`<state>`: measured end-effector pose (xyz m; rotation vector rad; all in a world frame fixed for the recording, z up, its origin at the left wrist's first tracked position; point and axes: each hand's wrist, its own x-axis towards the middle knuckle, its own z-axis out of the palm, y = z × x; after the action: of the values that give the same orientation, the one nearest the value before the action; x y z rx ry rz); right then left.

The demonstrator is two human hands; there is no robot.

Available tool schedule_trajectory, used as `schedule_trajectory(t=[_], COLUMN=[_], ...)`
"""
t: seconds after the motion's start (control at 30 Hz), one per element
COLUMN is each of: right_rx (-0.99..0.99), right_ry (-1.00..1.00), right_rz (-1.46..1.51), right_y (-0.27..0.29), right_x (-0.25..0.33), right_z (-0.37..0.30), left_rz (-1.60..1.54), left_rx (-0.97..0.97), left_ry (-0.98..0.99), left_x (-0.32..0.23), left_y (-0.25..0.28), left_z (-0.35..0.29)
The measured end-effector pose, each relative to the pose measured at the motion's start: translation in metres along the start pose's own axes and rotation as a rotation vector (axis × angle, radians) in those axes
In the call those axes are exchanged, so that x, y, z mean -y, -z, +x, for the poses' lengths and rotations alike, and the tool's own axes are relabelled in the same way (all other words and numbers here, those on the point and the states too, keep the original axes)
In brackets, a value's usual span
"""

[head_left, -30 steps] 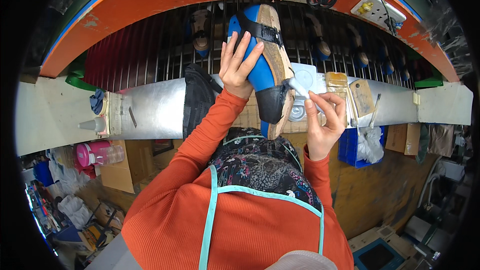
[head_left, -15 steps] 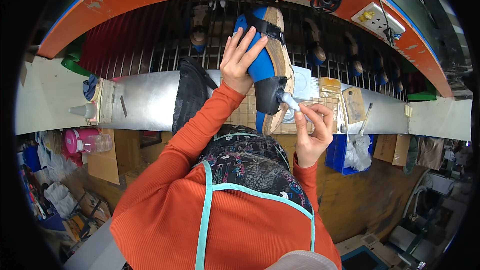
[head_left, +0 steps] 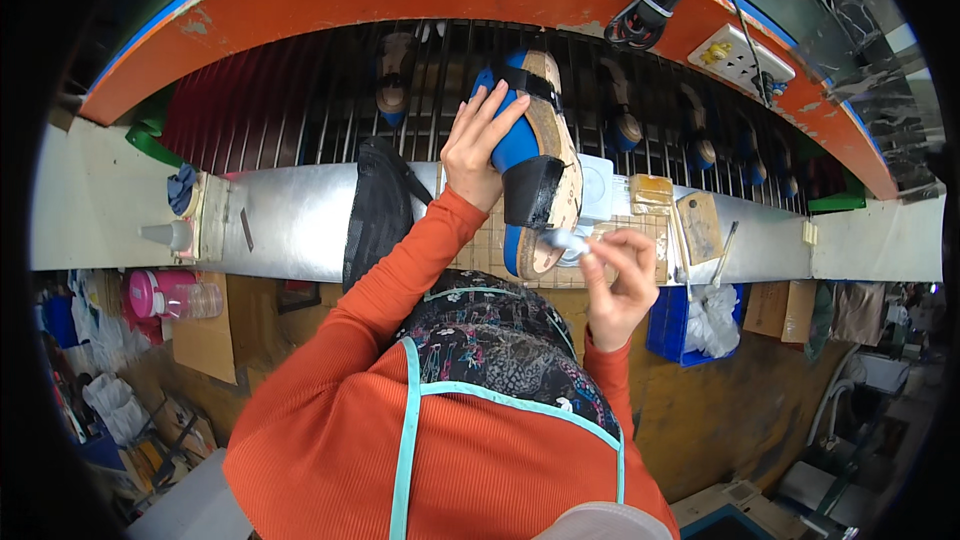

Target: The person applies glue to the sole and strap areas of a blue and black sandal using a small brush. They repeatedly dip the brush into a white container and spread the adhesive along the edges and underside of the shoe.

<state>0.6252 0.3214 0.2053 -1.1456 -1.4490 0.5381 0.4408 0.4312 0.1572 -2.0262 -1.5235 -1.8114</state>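
Head view shows my left hand (head_left: 474,158) gripping the black-strapped shoe on its blue last (head_left: 531,190) above the metal bench (head_left: 295,225), one end near the near edge, the other past the far edge, while my right hand (head_left: 622,290) pinches a blurred pale tool (head_left: 566,240) by that nearer end.

Orange sleeves (head_left: 392,286), seemingly floral apron (head_left: 490,355).

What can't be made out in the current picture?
In the head view:
Left hand: thumb hidden behind the blue shoe last with tan sole and black straps.
Short pale tool in the right hand: its tip is blurred.
Black mesh object: partly hidden by the orange ribbed sleeve.
Teal-edged panel, lower right: cut off by the bottom edge.
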Motion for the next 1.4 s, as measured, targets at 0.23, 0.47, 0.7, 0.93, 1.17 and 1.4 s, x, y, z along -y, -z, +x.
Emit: schedule_trajectory(t=[0.23, 0.47, 0.7, 0.93, 1.17, 1.4], right_rx=[0.161, 0.114, 0.083, 0.137, 0.146, 0.105], right_ry=[-0.111, -0.527, -0.360, -0.359, -0.670, -0.240], right_rz=[0.121, -0.401, -0.895, -0.863, 0.132, 0.080], right_y=[0.009, 0.047, 0.030, 0.026, 0.026, 0.018], right_x=[-0.019, -0.122, -0.185, -0.187, -0.099, -0.013], right_z=[0.005, -0.056, -0.091, -0.090, -0.048, -0.023], left_rz=[-0.037, -0.030, -0.018, 0.043, 0.099, 0.110], left_rx=[0.038, 0.065, 0.158, 0.239, 0.268, 0.230], left_ry=[0.047, 0.118, 0.219, 0.221, 0.184, 0.131], left_x=[0.007, 0.025, 0.031, 0.041, 0.038, 0.030], left_y=[-0.003, 0.011, 0.016, 0.011, 0.009, 0.011], left_z=[-0.005, -0.024, -0.046, -0.057, -0.055, -0.041])
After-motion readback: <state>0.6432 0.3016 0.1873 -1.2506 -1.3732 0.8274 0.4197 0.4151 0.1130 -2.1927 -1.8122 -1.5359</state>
